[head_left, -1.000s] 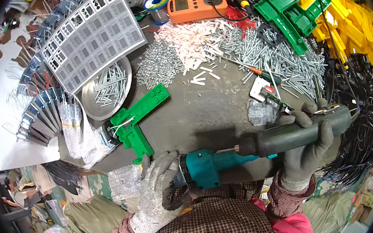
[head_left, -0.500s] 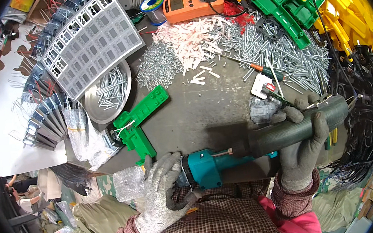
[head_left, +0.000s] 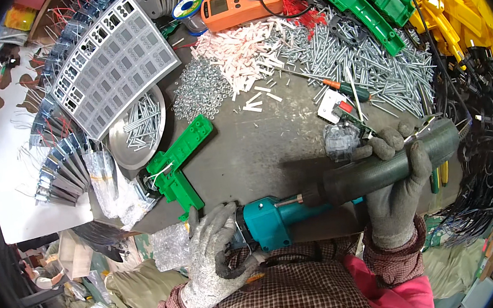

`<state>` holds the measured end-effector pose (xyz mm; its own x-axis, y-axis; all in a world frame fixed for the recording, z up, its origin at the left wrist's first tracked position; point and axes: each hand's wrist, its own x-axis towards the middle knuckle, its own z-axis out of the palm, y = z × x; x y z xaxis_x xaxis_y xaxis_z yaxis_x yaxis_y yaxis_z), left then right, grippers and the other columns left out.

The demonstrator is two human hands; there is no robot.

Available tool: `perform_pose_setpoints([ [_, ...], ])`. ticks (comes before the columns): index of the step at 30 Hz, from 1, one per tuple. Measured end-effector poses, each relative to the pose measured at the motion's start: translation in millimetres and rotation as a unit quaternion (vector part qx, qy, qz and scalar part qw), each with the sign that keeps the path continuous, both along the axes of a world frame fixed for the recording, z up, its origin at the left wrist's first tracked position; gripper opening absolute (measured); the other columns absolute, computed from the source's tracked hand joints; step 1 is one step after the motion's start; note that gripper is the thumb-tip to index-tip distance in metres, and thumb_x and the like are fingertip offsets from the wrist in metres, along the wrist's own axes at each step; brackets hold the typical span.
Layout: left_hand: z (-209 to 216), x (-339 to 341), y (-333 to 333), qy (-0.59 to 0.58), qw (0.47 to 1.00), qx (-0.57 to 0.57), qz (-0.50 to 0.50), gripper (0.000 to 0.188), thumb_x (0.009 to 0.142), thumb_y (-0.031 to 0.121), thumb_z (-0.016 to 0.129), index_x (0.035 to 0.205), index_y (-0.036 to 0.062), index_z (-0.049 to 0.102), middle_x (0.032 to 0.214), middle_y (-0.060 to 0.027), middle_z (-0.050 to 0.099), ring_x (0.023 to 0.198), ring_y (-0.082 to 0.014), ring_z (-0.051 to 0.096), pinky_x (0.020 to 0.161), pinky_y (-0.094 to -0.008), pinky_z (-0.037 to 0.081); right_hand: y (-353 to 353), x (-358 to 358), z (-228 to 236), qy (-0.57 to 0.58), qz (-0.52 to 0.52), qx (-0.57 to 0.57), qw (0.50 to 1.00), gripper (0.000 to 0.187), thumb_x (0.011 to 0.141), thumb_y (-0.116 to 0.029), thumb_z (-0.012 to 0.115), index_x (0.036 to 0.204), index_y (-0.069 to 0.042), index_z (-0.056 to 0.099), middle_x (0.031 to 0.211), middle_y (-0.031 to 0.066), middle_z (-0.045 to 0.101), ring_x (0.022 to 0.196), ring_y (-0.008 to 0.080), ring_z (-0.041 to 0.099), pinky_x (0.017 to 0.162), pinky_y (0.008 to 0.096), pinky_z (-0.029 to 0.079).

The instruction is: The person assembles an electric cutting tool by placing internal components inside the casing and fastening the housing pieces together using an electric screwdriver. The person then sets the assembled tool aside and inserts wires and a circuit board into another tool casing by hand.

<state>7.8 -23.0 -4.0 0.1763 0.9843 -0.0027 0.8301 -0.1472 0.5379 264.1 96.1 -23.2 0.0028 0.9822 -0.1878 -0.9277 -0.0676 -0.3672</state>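
My right hand (head_left: 393, 210), in a grey glove, wraps round a thick dark electric screwdriver (head_left: 374, 170). It lies nearly level, its bit pointing left and meeting the side of a teal power tool housing (head_left: 266, 224). Gripping the left end of that housing is my left hand (head_left: 212, 260), in a speckled grey glove, thumb below. The housing is held at the table's near edge, and its right part is partly hidden under the screwdriver. Beyond my left hand lies a green housing half (head_left: 178, 161) with a white wire on it.
Piles of long screws (head_left: 382, 73), nuts (head_left: 201, 89) and pale pink sleeves (head_left: 242, 52) cover the far table. A metal dish (head_left: 161, 118) holds screws beside a label sheet (head_left: 114, 62). An orange multimeter (head_left: 240, 5), yellow housings (head_left: 453, 6) and black cords (head_left: 487, 153) stand around.
The whole view has shifted slightly, with the table things a little further left. Both hands keep their hold, and the screwdriver's rear end sits slightly higher in view.
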Motion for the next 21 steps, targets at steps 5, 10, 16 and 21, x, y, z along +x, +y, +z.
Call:
perform_pose_setpoints([
  [5, -1, 2, 0, 0.001, 1.000, 0.011, 0.004, 0.092, 0.065, 0.030, 0.091, 0.141, 0.0057, 0.045, 0.138, -0.0216, 0.055, 0.124, -0.0423, 0.056, 0.113, -0.0673, 0.022, -1, 3, -3, -0.001, 0.003, 0.013, 1.000, 0.026, 0.097, -0.017, 0.058, 0.120, -0.012, 0.046, 0.099, 0.0028, 0.049, 0.092, 0.0156, 0.055, 0.097, 0.0446, 0.043],
  [10, -4, 0, -2, 0.001, 1.000, 0.012, 0.003, 0.093, 0.065, 0.030, 0.091, 0.142, 0.0057, 0.044, 0.138, -0.0220, 0.055, 0.124, -0.0423, 0.055, 0.113, -0.0673, 0.021, -2, 3, -7, -0.011, 0.001, 0.035, 0.999, 0.028, 0.096, -0.017, 0.059, 0.120, -0.012, 0.045, 0.100, 0.0030, 0.049, 0.093, 0.0160, 0.055, 0.097, 0.0447, 0.043],
  [16, -8, -3, -3, -0.026, 0.998, 0.049, 0.000, 0.095, 0.064, 0.028, 0.091, 0.143, 0.0075, 0.041, 0.137, -0.0214, 0.055, 0.125, -0.0419, 0.055, 0.112, -0.0674, 0.024, -9, 12, -2, -0.086, -0.060, 0.036, 0.994, 0.038, 0.096, -0.017, 0.060, 0.129, -0.012, 0.042, 0.109, 0.0045, 0.048, 0.092, 0.0163, 0.054, 0.097, 0.0429, 0.042],
  [21, -9, -5, -6, -0.018, 0.999, 0.036, 0.000, 0.096, 0.065, 0.027, 0.091, 0.144, 0.0092, 0.039, 0.137, -0.0217, 0.054, 0.124, -0.0412, 0.055, 0.112, -0.0669, 0.026, -29, 23, 2, -0.007, -0.039, 0.094, 0.995, 0.048, 0.094, -0.011, 0.061, 0.138, -0.016, 0.042, 0.116, 0.0042, 0.048, 0.090, 0.0146, 0.051, 0.097, 0.0422, 0.040],
])
